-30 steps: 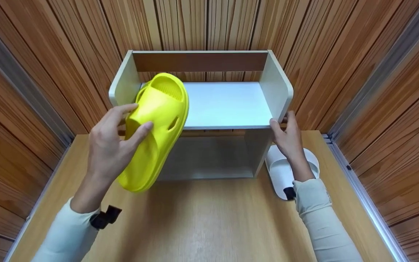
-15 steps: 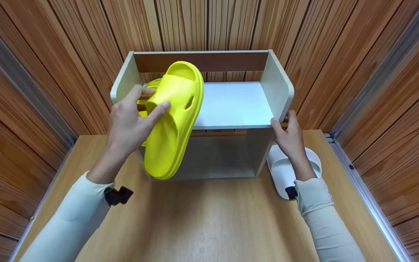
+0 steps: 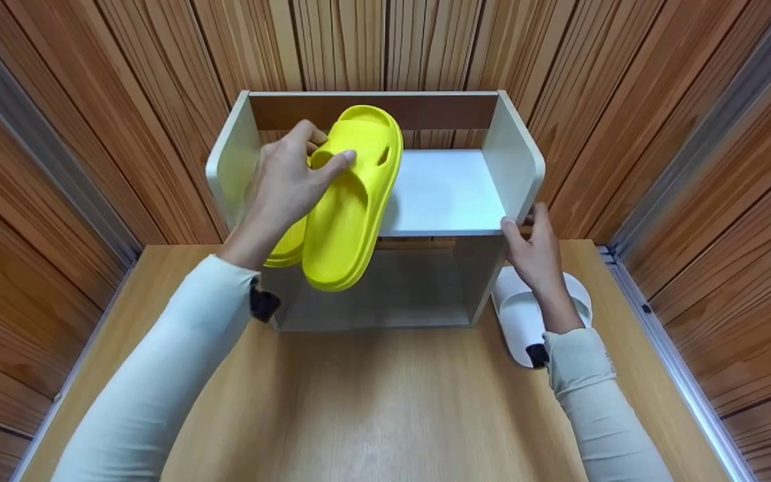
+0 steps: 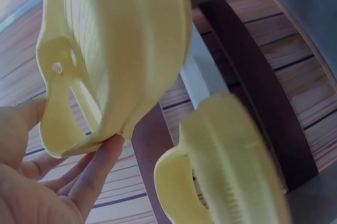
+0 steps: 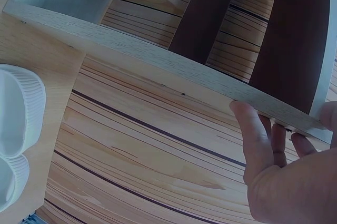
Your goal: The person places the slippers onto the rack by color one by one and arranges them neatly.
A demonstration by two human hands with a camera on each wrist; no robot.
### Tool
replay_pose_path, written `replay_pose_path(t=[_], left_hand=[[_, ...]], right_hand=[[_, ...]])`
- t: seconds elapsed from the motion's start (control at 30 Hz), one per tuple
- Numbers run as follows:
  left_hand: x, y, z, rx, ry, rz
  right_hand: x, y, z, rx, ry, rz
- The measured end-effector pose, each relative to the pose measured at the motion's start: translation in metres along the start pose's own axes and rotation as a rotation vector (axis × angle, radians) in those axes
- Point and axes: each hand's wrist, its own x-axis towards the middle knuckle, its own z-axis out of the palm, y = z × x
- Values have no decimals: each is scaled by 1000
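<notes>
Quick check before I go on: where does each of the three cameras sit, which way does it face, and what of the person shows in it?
Head: worn high, looking forward and down at the white shelf unit; both sleeved arms show, left hand gripping a yellow slipper.
Left wrist: close under that slipper, fingers on its edge; a second yellow slipper beyond.
Right wrist: along the shelf's side panel; right hand holds its edge.
Shared: head and right wrist both show the white slipper.

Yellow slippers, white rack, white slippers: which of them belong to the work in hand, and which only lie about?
In use:
- yellow slipper, gripped by left hand
- second yellow slipper, beside it
- white rack, held by right hand

Lying about:
- white slippers on the floor
</notes>
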Motion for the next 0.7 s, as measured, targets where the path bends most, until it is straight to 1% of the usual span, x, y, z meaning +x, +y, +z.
replay_pose_path(t=[0.17,0.27,0.33,0.4,0.57,0.7], left_hand=[[18,4,4,79,-27,-58],[27,6,7,119,-62,-95],[30,7,10,142,-88,-106],[33,8,13,169,-110,-108],[40,9,23,235,-138,-86],[46,9,30,267,-136,-65]], right_hand=[[0,1,0,-5,-1,1],[0,1,0,-5,-2,4],[0,1,0,-1,-2,6],[0,0,0,3,-3,1],[1,0,0,-3,10,-31],[0,1,1,2,6,-14]])
